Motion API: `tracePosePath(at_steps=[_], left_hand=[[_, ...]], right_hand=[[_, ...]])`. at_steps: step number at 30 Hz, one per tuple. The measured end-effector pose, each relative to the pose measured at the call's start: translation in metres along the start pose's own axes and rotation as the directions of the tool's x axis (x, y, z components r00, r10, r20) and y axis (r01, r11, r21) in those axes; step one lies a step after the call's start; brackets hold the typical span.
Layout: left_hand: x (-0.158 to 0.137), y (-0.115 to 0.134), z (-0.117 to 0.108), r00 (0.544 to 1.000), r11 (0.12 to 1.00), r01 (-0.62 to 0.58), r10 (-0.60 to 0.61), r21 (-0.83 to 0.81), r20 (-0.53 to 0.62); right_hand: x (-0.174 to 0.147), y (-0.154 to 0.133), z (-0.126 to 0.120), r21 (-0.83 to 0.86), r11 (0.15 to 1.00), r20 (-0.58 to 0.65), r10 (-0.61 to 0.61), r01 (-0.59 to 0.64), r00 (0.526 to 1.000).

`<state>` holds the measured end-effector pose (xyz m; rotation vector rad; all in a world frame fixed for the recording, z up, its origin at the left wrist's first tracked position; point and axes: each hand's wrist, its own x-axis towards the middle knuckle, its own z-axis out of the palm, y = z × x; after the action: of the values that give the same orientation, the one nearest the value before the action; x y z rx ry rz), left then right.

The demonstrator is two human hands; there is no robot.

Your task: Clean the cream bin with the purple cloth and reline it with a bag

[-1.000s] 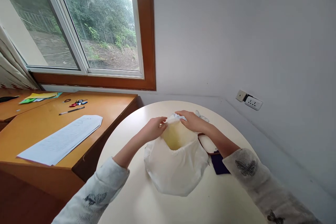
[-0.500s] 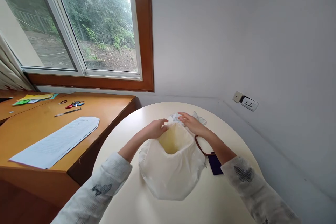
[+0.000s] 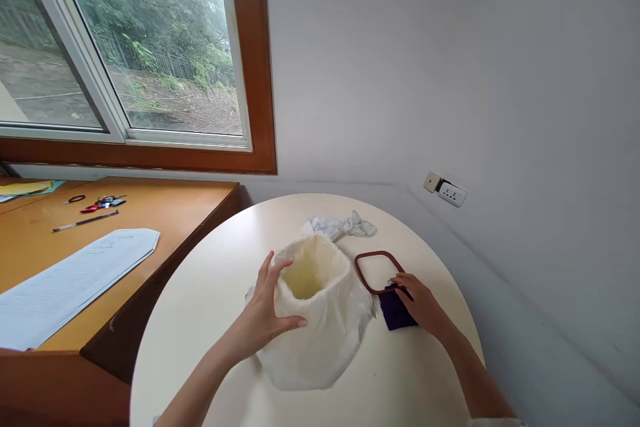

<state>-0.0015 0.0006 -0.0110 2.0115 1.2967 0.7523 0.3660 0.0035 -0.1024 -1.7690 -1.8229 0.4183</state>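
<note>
A bin lined with a white plastic bag [image 3: 313, 340] stands on the round table, its yellowish inside showing through the open mouth. The bag is folded outward over the rim and hangs down around the outside. My left hand [image 3: 265, 310] is spread at the left side of the bag's mouth, thumb and fingers wide apart. To the right, a brown rounded-square frame [image 3: 371, 254] lies on the table. My right hand [image 3: 414, 297] has its fingers closed around the frame's lower right corner. Beneath them lies a flat dark purple piece [image 3: 395, 312], with a small shiny bit at its upper edge.
A knotted whitish plastic bag [image 3: 345, 225] lies behind the bin. On the left, a wooden desk [image 3: 165, 197] holds papers [image 3: 100, 260], a pen [image 3: 85, 221] and keys [image 3: 107, 201]. The wall, with a socket [image 3: 453, 194], rises behind the round table [image 3: 200, 320].
My right hand has left the bag's far rim and moved right and nearer, to the frame. My left hand has shifted from the rim to the bag's left side. The view has turned slightly right.
</note>
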Motion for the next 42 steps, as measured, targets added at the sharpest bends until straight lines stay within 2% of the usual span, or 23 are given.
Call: tracePosePath(at_steps=[4, 11, 13, 16, 19, 21, 25, 28, 31, 36, 39, 42], left_hand=[[0.003, 0.002, 0.015, 0.991, 1.000, 0.016, -0.019, -0.023, -0.135], [0.003, 0.007, 0.043, 0.945, 1.000, 0.007, -0.013, -0.020, -0.327], [0.001, 0.009, 0.050, 0.932, 0.999, 0.022, -0.032, -0.031, -0.360], [-0.005, 0.013, 0.054, 0.935, 0.995, 0.062, -0.085, -0.077, -0.344], [-0.010, 0.014, 0.053, 0.940, 0.992, 0.083, -0.108, -0.091, -0.324], [-0.012, 0.010, 0.051, 0.929, 0.995, 0.077, -0.093, -0.059, -0.358], [-0.017, -0.003, 0.035, 0.879, 0.998, 0.060, -0.038, 0.031, -0.475], [-0.024, -0.013, 0.013, 0.823, 0.999, 0.036, -0.029, 0.001, -0.567], [-0.032, -0.020, -0.011, 0.781, 0.997, -0.012, -0.042, -0.081, -0.624], [-0.043, -0.020, -0.039, 0.787, 0.960, 0.033, -0.196, -0.277, -0.585], [-0.045, -0.012, -0.045, 0.820, 0.965, 0.089, -0.213, -0.248, -0.532], [-0.049, -0.001, -0.045, 0.895, 0.986, 0.120, -0.159, -0.118, -0.416]], right_hand=[[-0.007, 0.013, 0.019, -0.132, 0.991, -0.015, 0.016, -0.017, 1.000], [0.001, 0.020, 0.030, -0.273, 0.962, -0.069, -0.028, 0.008, 0.997], [0.001, 0.022, 0.033, -0.277, 0.961, -0.086, -0.028, 0.003, 0.996], [0.001, 0.025, 0.037, -0.251, 0.968, -0.124, -0.049, 0.016, 0.991], [0.000, 0.026, 0.039, -0.216, 0.975, -0.143, -0.079, 0.047, 0.987], [-0.001, 0.025, 0.038, -0.199, 0.978, -0.147, -0.088, 0.058, 0.985], [-0.003, 0.025, 0.035, -0.179, 0.982, -0.176, -0.095, 0.063, 0.980], [-0.005, 0.022, 0.030, -0.163, 0.981, -0.256, -0.145, 0.105, 0.956], [-0.007, 0.005, 0.021, -0.133, 0.973, -0.366, -0.227, 0.191, 0.902], [-0.017, -0.057, 0.002, -0.047, 0.940, -0.508, -0.313, 0.337, 0.803], [-0.023, -0.094, -0.005, -0.027, 0.883, -0.538, -0.407, 0.468, 0.738], [-0.028, -0.124, -0.008, -0.064, 0.819, -0.491, -0.524, 0.571, 0.697]])
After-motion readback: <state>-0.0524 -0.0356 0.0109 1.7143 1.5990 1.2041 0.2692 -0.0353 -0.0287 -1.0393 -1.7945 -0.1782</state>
